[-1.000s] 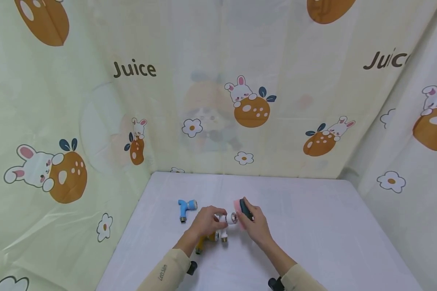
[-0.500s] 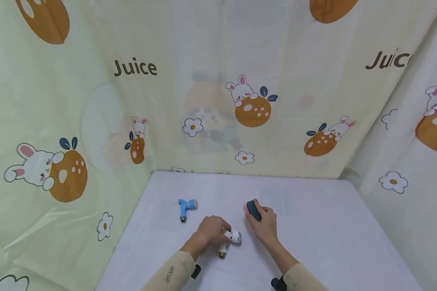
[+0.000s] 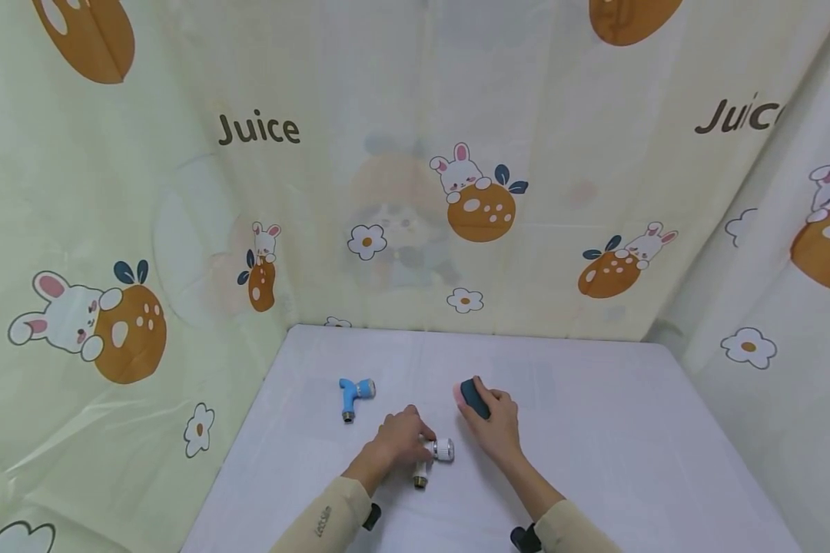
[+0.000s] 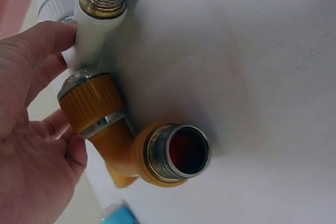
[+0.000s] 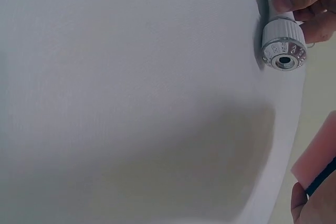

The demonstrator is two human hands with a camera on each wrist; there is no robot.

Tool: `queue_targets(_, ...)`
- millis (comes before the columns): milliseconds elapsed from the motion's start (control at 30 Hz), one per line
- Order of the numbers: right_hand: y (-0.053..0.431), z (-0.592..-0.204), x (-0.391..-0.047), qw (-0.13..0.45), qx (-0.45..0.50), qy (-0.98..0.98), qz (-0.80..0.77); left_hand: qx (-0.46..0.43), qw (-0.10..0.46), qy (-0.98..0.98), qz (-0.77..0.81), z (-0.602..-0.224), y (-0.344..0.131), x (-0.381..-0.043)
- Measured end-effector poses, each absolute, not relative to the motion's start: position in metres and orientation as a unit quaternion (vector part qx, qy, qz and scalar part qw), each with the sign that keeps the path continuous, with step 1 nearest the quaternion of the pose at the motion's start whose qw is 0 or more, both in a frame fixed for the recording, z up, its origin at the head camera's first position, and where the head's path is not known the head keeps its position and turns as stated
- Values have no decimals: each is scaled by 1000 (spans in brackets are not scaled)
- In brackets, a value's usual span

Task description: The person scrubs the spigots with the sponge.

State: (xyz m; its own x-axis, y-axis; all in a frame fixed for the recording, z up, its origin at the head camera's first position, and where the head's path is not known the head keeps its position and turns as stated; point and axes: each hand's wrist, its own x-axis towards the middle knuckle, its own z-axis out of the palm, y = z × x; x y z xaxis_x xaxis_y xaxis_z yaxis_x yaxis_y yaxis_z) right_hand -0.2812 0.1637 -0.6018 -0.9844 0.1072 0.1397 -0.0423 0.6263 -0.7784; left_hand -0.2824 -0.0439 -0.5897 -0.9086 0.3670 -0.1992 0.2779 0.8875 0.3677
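My left hand (image 3: 397,442) pinches a white tap (image 3: 444,450) between thumb and fingers. Its ribbed white knob points right, and the threaded brass end faces me. An orange tap (image 4: 116,148) lies against the white one under the same hand, its knob right by the lower fingers; the hand hides it in the head view. My right hand (image 3: 498,422) grips a sponge (image 3: 476,399), dark green on one face and pink on the other, a short way beyond the white tap and apart from it. The sponge's pink side (image 5: 319,153) shows in the right wrist view.
A blue tap (image 3: 356,389) lies on the white tabletop (image 3: 595,430), farther back and to the left of my left hand. Printed curtains (image 3: 401,299) stand around the table's back and sides.
The white tap has come down and toward me, away from the sponge. My right hand has drawn the sponge off to the right. The orange tap is now covered in the head view.
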Motion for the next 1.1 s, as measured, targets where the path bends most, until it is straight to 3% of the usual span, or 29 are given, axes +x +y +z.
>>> queue_targets(300,160,-601,-280,93,-12,-899,427,210,78,950,217,-601,-58,-294)
queue_targets(567,157,-602,-277,112,7,-899,424,39,-66,950,303,-611,-83,-316)
queue_targets(700,155,-602,-276,116,17,-897,426,-50,-50,957,282,-613,-98,-322)
queue_targets(867,155,-601,-275,112,14,-897,428,-92,-6,959,268,-617,-109,-324)
queue_targets(1100,157,-601,-276,107,9,-898,427,-117,-30,951,283,-610,-106,-322)
